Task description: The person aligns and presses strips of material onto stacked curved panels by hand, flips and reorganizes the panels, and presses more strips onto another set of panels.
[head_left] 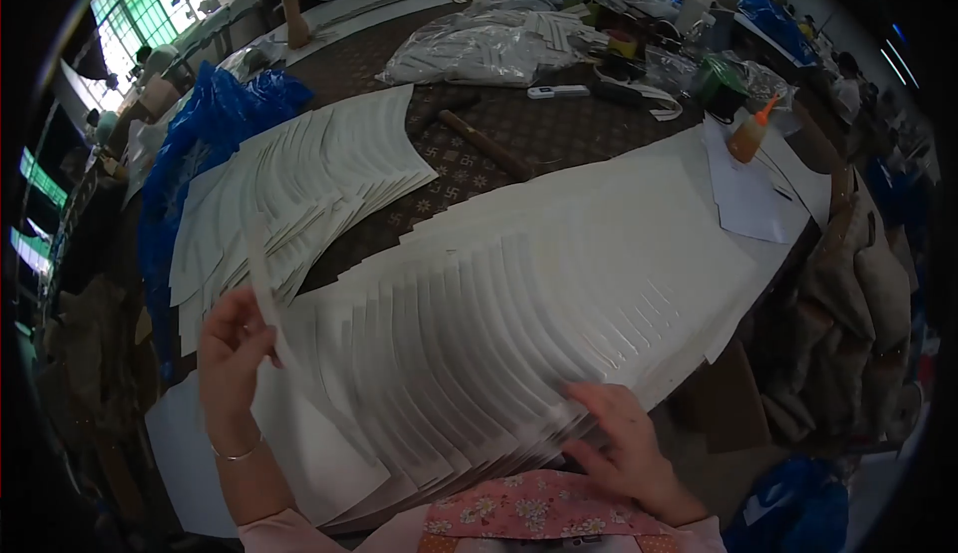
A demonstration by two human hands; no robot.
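Observation:
A narrow, slightly curved white strip (261,272) is pinched between the thumb and fingers of my left hand (235,338), held over the left end of the fanned sheets. In front of me lies a wide row of overlapping white sheets (649,214), many bearing a curved strip along the edge. My right hand (624,443) is at the near edge of this row, thumb and fingers apart, touching or just over the strip ends; slight blur hides the exact contact. A second fanned stack of white pieces (319,164) lies beyond my left hand.
An orange-tipped glue bottle (748,134) stands on a paper at the right. Beyond are a wooden-handled tool (484,144), a white-and-grey device (559,92) and a clear plastic bag of strips (489,44). Blue plastic (205,119) lines the left. Another person stands across the table.

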